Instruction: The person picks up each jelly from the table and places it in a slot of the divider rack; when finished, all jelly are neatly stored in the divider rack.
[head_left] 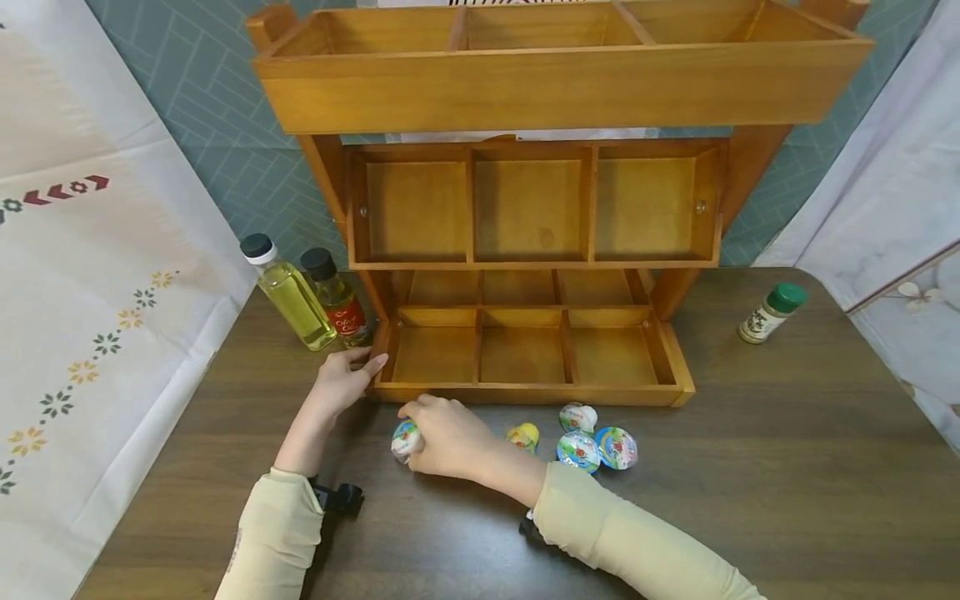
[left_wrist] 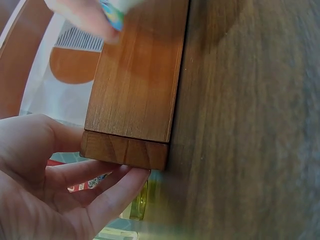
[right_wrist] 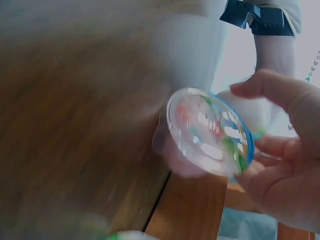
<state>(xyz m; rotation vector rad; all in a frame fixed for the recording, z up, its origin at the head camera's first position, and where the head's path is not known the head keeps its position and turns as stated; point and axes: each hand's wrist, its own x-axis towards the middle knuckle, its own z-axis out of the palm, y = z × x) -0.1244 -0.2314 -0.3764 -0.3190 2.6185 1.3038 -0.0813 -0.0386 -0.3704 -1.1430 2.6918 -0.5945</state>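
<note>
My left hand grips the front left corner of the wooden rack. In the left wrist view its fingers curl round the end of the wood. Just in front of the rack, my right hand holds a small jelly cup with a printed lid. The right wrist view shows the lid tilted, pinkish contents below it, and a pale rounded shape behind that I cannot make out. Several more jelly cups lie to the right, and a yellow one is partly hidden by my right forearm.
An oil bottle and a darker, red-labelled bottle stand left of the rack. A green-capped seasoning jar stands on the right. The rack has divided compartments on several levels, its top tray highest. The dark wooden table extends right.
</note>
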